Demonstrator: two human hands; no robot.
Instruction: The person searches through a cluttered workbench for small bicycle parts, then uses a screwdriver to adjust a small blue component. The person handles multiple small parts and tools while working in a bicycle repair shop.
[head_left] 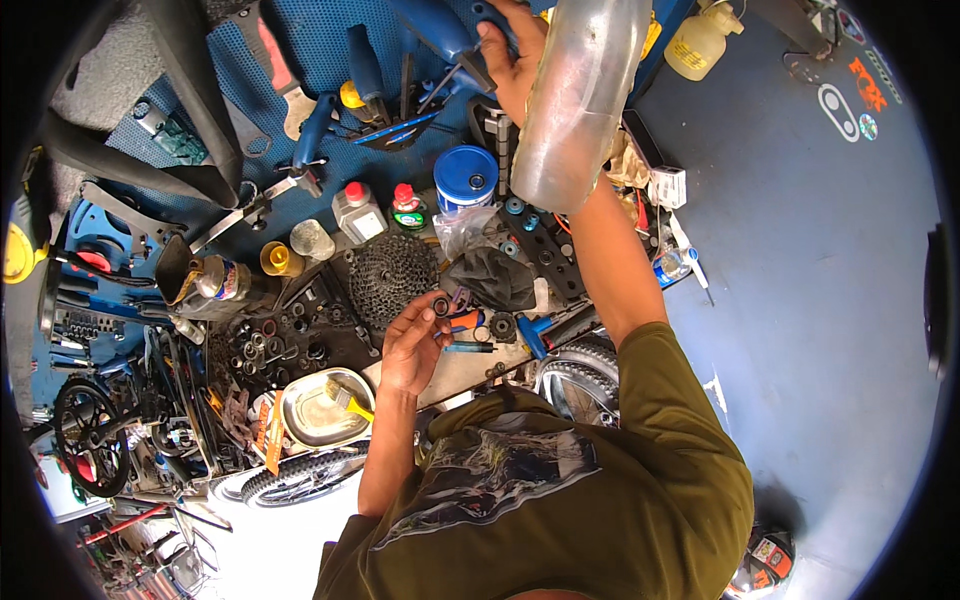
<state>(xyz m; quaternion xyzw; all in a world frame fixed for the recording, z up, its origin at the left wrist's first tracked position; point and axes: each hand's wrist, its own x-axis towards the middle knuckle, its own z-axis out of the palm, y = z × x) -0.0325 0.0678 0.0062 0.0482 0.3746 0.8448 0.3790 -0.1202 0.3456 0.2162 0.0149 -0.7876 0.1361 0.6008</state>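
Note:
My left hand [412, 348] is raised over the near edge of the workbench, thumb and fingers pinching a small dark ring [441, 307]. Below the fingers lie an orange-and-blue handled tool [463, 322] and a small toothed round part [502, 326]. My right arm stretches up to the blue tool board [300, 45], where my right hand [515, 68] has its fingers around a blue handle [492, 18]; the tool's kind does not show. A hanging translucent plastic bottle [580, 105] covers part of that hand and wrist.
On the bench stand a bicycle cassette [392, 280], a blue-lidded tub [466, 178], a red-capped bottle [358, 212] and a metal tray [325, 412] with a yellow brush [347, 398]. A bicycle wheel [580, 385] is under the front edge. A blue wall [800, 250] rises at right.

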